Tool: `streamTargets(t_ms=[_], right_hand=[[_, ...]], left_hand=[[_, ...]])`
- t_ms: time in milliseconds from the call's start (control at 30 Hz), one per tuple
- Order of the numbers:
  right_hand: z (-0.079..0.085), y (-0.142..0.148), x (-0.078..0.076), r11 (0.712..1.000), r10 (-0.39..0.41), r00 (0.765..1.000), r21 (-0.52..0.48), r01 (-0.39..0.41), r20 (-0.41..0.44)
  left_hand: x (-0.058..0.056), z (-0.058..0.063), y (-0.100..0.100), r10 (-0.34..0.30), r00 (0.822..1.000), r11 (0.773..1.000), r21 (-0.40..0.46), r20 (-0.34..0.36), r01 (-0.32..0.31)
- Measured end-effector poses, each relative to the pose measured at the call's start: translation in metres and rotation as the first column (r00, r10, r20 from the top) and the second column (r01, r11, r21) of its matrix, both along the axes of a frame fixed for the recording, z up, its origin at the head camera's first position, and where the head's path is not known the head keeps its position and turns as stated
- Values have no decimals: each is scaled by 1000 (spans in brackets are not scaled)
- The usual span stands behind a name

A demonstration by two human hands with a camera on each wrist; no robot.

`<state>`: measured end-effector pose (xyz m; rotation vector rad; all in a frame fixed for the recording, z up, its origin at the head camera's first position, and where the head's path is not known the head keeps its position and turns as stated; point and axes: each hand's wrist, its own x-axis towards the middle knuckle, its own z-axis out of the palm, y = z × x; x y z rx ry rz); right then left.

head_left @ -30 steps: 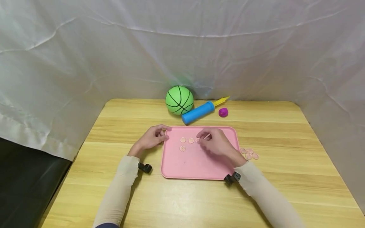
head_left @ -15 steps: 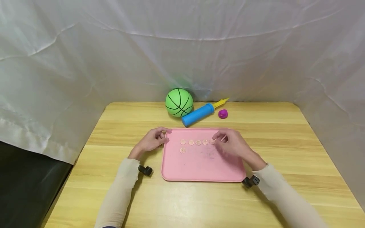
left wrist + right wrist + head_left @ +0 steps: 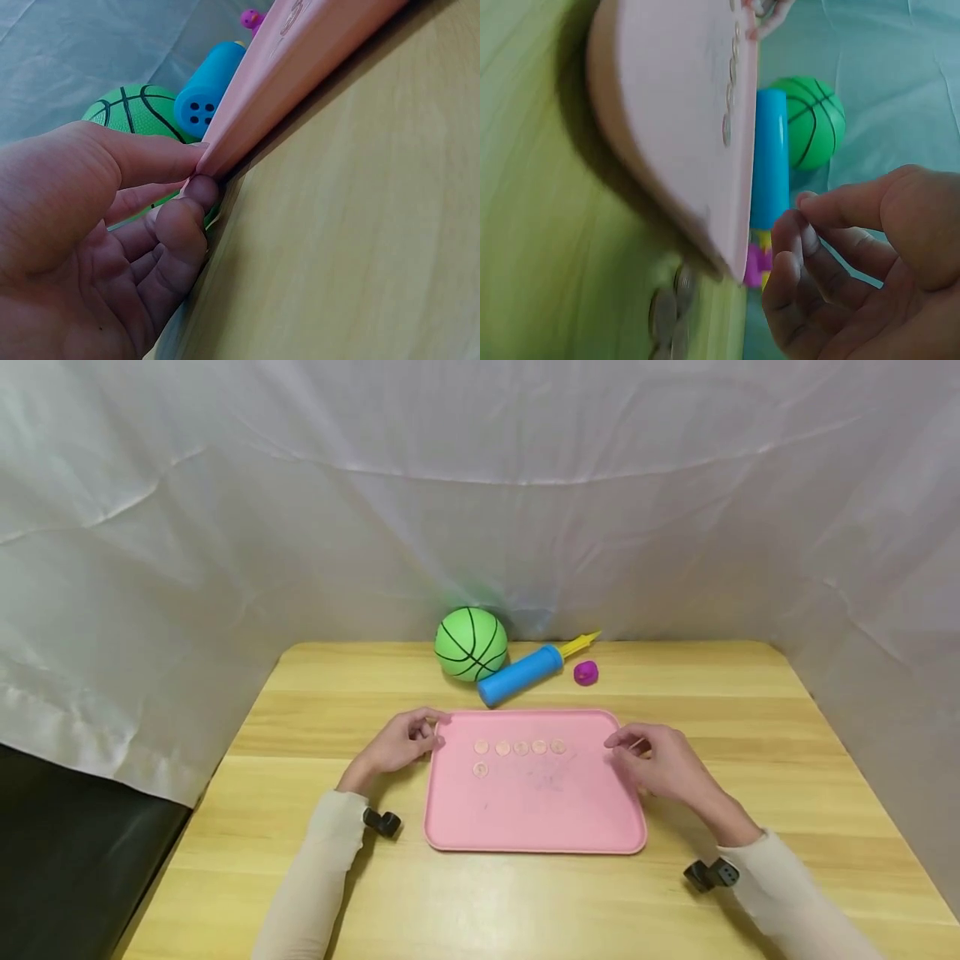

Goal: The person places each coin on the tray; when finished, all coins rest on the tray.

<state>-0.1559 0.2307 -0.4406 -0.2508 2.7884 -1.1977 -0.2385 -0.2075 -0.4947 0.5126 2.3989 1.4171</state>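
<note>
The pink tray (image 3: 525, 822) lies on the wooden table. On it, several copper-coloured coins (image 3: 521, 747) form a row near the far side, with one more coin (image 3: 481, 769) under the row's left end. My left hand (image 3: 401, 743) pinches the tray's far left corner between thumb and fingers, as the left wrist view shows close up. My right hand (image 3: 663, 764) hovers over the tray's right rim, fingers loosely bent and nothing seen between them. Below it in the right wrist view, more coins (image 3: 664, 313) lie on the table beside the tray; in the head view the hand hides them.
Behind the tray sit a green basketball (image 3: 471, 644), a blue hand pump (image 3: 521, 676) with a yellow nozzle, and a small purple rubber duck (image 3: 252, 19). A pale curtain (image 3: 480, 527) hangs around the table's back and sides.
My right hand has moved right along the row, leaving more coins laid down there, and is now at the tray's right rim. The left hand keeps its hold on the corner.
</note>
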Motion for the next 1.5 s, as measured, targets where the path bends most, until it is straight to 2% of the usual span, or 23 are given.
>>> streamTargets(t_ms=[167, 367, 600, 733, 1000, 1200, 1367, 1500], right_hand=[[-3, 20, 9, 999, -33, 999, 1, 33, 13], [-8, 43, 14, 997, -49, 999, 57, 49, 9], [-12, 67, 14, 995, 22, 997, 103, -14, -76], [-18, 77, 16, 993, 66, 994, 100, -57, -90], [-31, 86, 25, 994, 65, 997, 92, -62, -34], [-38, 82, 23, 993, 58, 993, 109, -47, -102], [-39, 80, 24, 992, 52, 994, 119, -41, -92], [-41, 77, 26, 989, 82, 993, 132, -71, -81]], left_hand=[[3, -2, -2, -4, 1000, 1000, -14, -5, 4], [5, -4, -2, -3, 1000, 1000, -1, 1, 3], [1, -2, 0, 2, 1000, 1000, 6, -14, -2], [1, -1, 1, 0, 1000, 1000, 7, -11, 0], [2, -1, 1, -5, 1000, 1000, 14, -16, 5], [1, -2, 0, 8, 1000, 1000, 12, -20, -8], [1, -2, 0, 0, 1000, 1000, 12, -16, 0], [2, -2, 0, -7, 1000, 1000, 13, -12, 7]])
